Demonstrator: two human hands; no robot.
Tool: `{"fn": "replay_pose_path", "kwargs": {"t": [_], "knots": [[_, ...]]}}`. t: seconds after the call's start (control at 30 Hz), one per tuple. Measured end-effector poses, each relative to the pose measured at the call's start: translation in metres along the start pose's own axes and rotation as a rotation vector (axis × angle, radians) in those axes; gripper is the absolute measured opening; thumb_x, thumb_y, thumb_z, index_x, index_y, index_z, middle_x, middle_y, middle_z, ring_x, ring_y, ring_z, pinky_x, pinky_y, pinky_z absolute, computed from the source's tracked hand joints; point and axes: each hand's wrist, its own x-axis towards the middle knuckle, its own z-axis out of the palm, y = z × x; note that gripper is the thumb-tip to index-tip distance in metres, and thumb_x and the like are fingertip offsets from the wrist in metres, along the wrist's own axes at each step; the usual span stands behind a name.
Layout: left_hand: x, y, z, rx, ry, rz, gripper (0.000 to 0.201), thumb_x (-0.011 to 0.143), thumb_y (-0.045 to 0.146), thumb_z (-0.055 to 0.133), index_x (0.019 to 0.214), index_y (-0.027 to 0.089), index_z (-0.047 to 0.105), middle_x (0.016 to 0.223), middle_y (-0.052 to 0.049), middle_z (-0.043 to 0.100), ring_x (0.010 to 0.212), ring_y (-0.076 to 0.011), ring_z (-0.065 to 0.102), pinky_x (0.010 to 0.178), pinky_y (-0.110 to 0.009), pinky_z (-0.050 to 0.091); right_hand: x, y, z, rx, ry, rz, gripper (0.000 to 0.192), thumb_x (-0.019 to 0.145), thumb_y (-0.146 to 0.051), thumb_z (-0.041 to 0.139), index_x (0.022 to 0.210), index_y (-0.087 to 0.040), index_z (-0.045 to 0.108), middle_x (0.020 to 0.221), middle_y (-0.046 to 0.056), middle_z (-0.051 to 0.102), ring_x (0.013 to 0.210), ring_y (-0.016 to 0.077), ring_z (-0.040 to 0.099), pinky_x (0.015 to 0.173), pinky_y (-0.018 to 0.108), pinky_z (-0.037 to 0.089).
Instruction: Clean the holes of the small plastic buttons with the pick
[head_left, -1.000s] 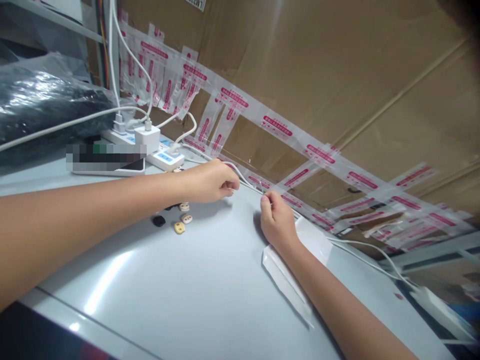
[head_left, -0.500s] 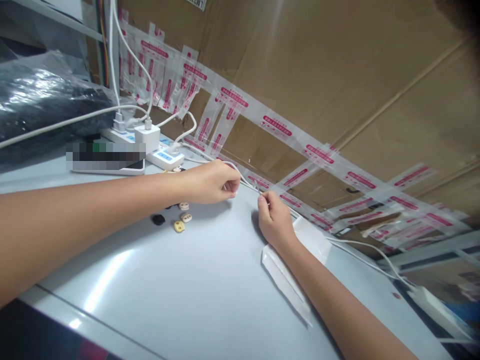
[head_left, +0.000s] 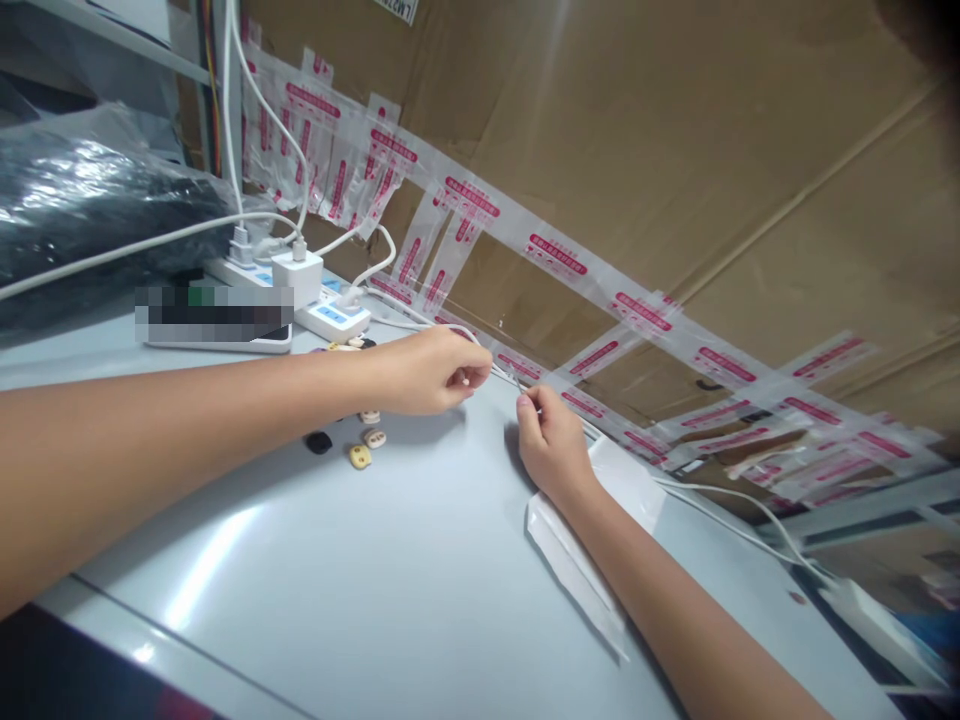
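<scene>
My left hand (head_left: 439,372) is raised over the back of the table, its fingers curled and pinched together. Whatever lies between those fingertips is hidden. To the right of it, my right hand (head_left: 551,435) is closed, with the thumb pressed on a thin, light, pointed piece (head_left: 517,380) that sticks up toward my left hand. Its kind is too small to make out. Below and behind my left forearm lie several small two-hole pieces resembling cord locks: a yellow one (head_left: 360,456), a beige one (head_left: 375,438) and a black one (head_left: 319,442).
A white plastic bag (head_left: 574,570) lies under my right forearm. Power strips (head_left: 334,318) with plugs and white cables stand at the back left, beside a blurred-out flat device (head_left: 217,335). A taped cardboard sheet (head_left: 675,180) rises behind the table (head_left: 360,590).
My left hand has moved slightly right, closer to my right hand, and its fingers have curled further in. My right hand has stayed almost in place.
</scene>
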Motion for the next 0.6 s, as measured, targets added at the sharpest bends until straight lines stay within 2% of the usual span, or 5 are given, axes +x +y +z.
{"fn": "replay_pose_path", "kwargs": {"t": [0.23, 0.4, 0.6], "knots": [[0.003, 0.005, 0.003, -0.287, 0.015, -0.323, 0.011, 0.073, 0.016, 0.066, 0.083, 0.017, 0.072, 0.086, -0.002, 0.076, 0.080, -0.0162, 0.069, 0.073, -0.026, 0.051, -0.001, 0.001, 0.000, 0.025, 0.000, -0.027, 0.021, 0.095, -0.034, 0.041, 0.079, -0.023, 0.048, 0.069, 0.000, 0.055, 0.067, 0.0200, 0.052, 0.066, 0.032, 0.036], [0.005, 0.003, 0.004, -0.486, 0.110, -0.425, 0.012, 0.074, 0.017, 0.069, 0.086, 0.015, 0.071, 0.090, -0.005, 0.077, 0.086, -0.0178, 0.071, 0.078, -0.028, 0.054, -0.001, -0.008, -0.005, 0.071, -0.028, -0.090, 0.028, 0.097, -0.037, 0.041, 0.074, -0.023, 0.048, 0.069, 0.000, 0.052, 0.069, 0.0193, 0.051, 0.069, 0.032, 0.038], [0.007, 0.009, -0.002, -0.562, 0.118, -0.574, 0.013, 0.075, 0.013, 0.070, 0.087, 0.016, 0.070, 0.090, -0.004, 0.077, 0.088, -0.0179, 0.071, 0.083, -0.031, 0.055, -0.001, -0.026, -0.011, 0.150, -0.084, -0.125, 0.027, 0.095, -0.037, 0.044, 0.073, -0.023, 0.052, 0.070, 0.000, 0.054, 0.070, 0.0184, 0.052, 0.070, 0.030, 0.038]]}}
